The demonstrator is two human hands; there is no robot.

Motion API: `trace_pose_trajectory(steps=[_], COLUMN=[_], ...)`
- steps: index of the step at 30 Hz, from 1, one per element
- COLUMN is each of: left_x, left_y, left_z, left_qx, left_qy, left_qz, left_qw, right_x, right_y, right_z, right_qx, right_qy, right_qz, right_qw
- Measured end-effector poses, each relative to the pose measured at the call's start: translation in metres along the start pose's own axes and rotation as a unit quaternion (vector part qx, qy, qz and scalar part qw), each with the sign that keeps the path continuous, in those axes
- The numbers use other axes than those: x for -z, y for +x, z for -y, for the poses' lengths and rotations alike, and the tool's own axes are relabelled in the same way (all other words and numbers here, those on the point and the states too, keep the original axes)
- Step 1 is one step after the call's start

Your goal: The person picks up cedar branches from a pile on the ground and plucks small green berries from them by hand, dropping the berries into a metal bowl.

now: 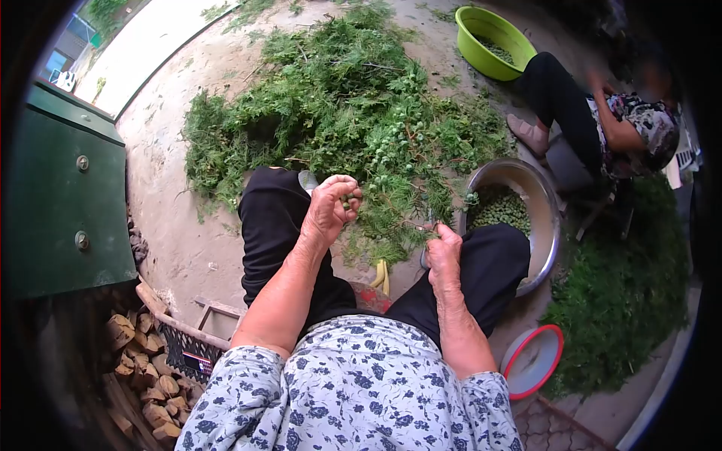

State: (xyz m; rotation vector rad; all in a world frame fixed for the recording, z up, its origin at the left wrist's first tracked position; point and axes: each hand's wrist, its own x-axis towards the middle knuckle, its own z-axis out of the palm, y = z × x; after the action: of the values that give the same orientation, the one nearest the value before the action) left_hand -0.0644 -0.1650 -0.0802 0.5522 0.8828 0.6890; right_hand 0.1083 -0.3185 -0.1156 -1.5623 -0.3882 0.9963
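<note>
My left hand is raised over my left knee, its fingers curled around a few small green cones. Lower and to the right, my right hand is closed, pinching the stem of a green conifer sprig. In front of both hands spreads a large heap of cut conifer branches, with pale green cones among the foliage. Beside my right knee stands a wide metal basin, partly hidden by my leg, with many green cones inside.
Another person sits at the upper right near a lime-green tub. More greenery lies at right, by a red-rimmed bowl. Left are a dark green metal box, split firewood and a black crate.
</note>
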Motion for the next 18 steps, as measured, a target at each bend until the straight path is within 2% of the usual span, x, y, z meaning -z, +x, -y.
trace_pose_trajectory(steps=[1, 3, 5, 6, 7, 9, 11, 14, 15, 16, 17, 18], left_x=[-0.001, -0.004, -0.010, -0.011, -0.009, -0.009, -0.010, -0.006, -0.002, 0.004, 0.007, 0.012], left_y=[0.000, -0.002, -0.006, -0.004, -0.002, -0.001, -0.004, -0.002, 0.001, 0.005, 0.007, 0.012], left_z=[0.000, 0.003, 0.004, 0.008, 0.012, 0.015, 0.015, 0.017, 0.020, 0.021, 0.018, 0.012], left_qx=[0.022, 0.002, -0.110, -0.159, -0.159, -0.268, -0.259, -0.138, -0.138, -0.085, -0.029, -0.046], left_qy=[0.021, 0.062, 0.267, 0.308, 0.308, 0.422, 0.418, 0.283, 0.283, 0.129, -0.028, -0.060], left_qz=[-0.002, -0.009, 0.014, 0.024, 0.024, 0.004, -0.013, -0.033, -0.033, -0.056, -0.078, -0.079], left_qw=[1.000, 0.998, 0.957, 0.938, 0.938, 0.866, 0.871, 0.949, 0.949, 0.986, 0.996, 0.994], right_x=[-0.001, -0.003, -0.004, -0.003, -0.002, -0.004, -0.003, -0.002, -0.002, -0.001, -0.001, 0.000], right_y=[-0.002, -0.004, -0.003, 0.000, 0.001, -0.002, -0.003, 0.001, 0.004, 0.006, 0.005, 0.003], right_z=[0.006, 0.007, 0.004, -0.002, -0.006, 0.001, 0.003, -0.010, -0.017, -0.022, -0.020, -0.016], right_qx=[-0.018, -0.014, -0.010, 0.006, 0.022, 0.017, 0.012, 0.006, -0.001, -0.008, -0.009, 0.011], right_qy=[0.014, 0.003, -0.007, -0.023, -0.038, -0.046, -0.053, -0.040, -0.031, -0.022, -0.022, -0.028], right_qz=[0.002, 0.000, 0.000, -0.002, -0.005, -0.002, 0.001, 0.001, 0.002, 0.002, 0.001, 0.002], right_qw=[1.000, 1.000, 1.000, 1.000, 0.999, 0.999, 0.999, 0.999, 1.000, 1.000, 1.000, 1.000])
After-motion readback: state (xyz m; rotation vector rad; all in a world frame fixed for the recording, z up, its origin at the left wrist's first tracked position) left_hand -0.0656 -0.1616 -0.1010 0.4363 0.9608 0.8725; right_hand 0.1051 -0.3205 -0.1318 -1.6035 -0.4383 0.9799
